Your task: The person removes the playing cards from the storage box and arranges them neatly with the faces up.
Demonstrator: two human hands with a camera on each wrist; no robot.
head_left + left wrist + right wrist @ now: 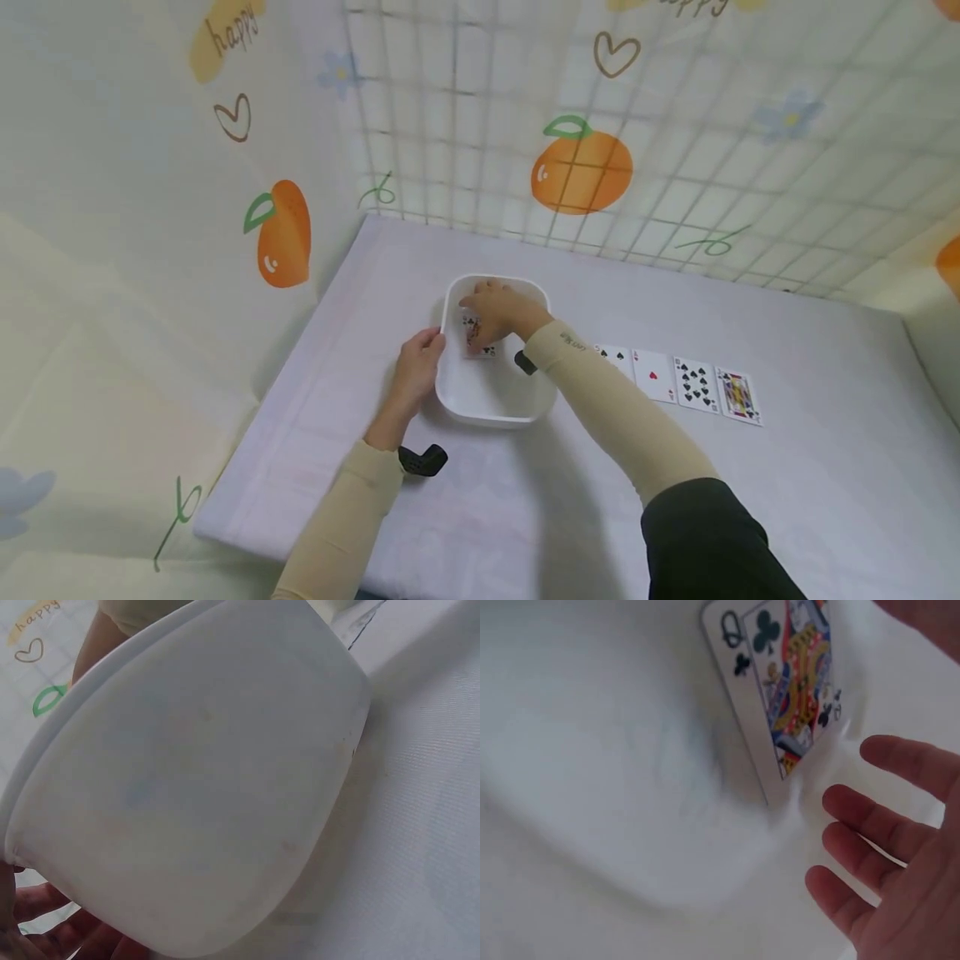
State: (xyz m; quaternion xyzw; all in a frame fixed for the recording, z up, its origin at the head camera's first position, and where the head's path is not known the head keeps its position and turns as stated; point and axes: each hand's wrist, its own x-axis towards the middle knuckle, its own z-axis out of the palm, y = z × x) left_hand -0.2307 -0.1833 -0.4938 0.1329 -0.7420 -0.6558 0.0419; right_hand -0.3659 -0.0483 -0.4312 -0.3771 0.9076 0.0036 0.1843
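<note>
A white plastic basin (480,400) with rounded corners stands on the table. My left hand (415,367) grips its rim from the left side, and in the left wrist view the fingers (71,930) curl beneath the lip. Inside the basin lies a queen of clubs playing card (799,682), face up. My right hand (502,312) reaches into the basin over that card and partly covers it in the head view. In the right wrist view the fingers (877,821) are spread and relaxed beside the card, apart from it.
Right of the basin, several face-up cards lie in a row, among them an ace of hearts (654,377), a black spade card (696,385) and a king (738,396). My right sleeve overlaps the row's left end. A white wire grid (465,108) stands behind the table.
</note>
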